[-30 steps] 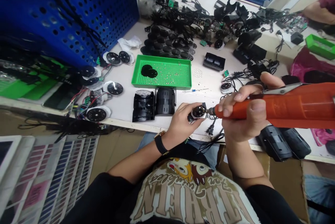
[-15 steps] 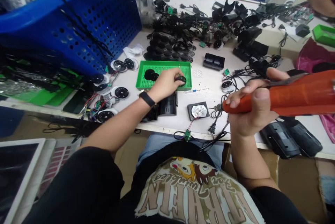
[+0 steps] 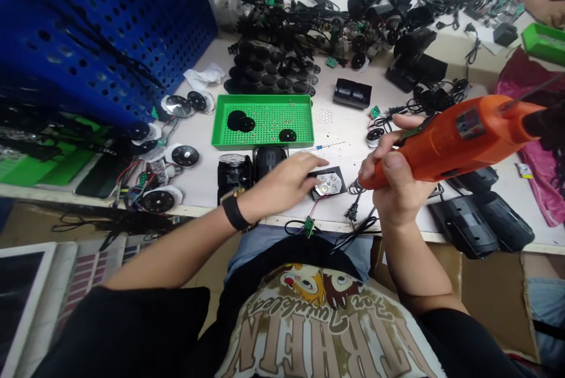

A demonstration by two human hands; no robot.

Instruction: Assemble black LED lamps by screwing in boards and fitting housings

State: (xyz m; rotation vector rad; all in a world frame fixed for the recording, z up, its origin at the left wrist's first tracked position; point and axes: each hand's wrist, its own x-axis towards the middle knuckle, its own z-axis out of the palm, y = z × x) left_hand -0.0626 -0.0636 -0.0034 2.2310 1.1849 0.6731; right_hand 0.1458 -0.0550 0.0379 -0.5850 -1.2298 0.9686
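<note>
my left hand [image 3: 282, 181] is open, fingers spread flat just beside a square led plate [image 3: 327, 183] on the counter [image 3: 348, 131]. my right hand [image 3: 399, 175] is closed around an orange electric screwdriver [image 3: 445, 136], its nose near a black power cord [image 3: 359, 213]. two black plastic housings [image 3: 233, 175] stand right by my left hand, between it and a green perforated tray [image 3: 262, 122], and a blue perforated crate [image 3: 110, 30] looms beyond.

My view: blue perforated crate [image 3: 110, 25] top L, green perforated tray [image 3: 262, 145] mid-bench w/ black discs [image 3: 241, 121] & tiny screws. Black cable tangle [image 3: 282, 25] behind it, black housings [image 3: 463, 228] lower R, pink cloth [image 3: 542, 172] beside them, co-worker's hand [image 3: 547, 13] far top R.
</note>
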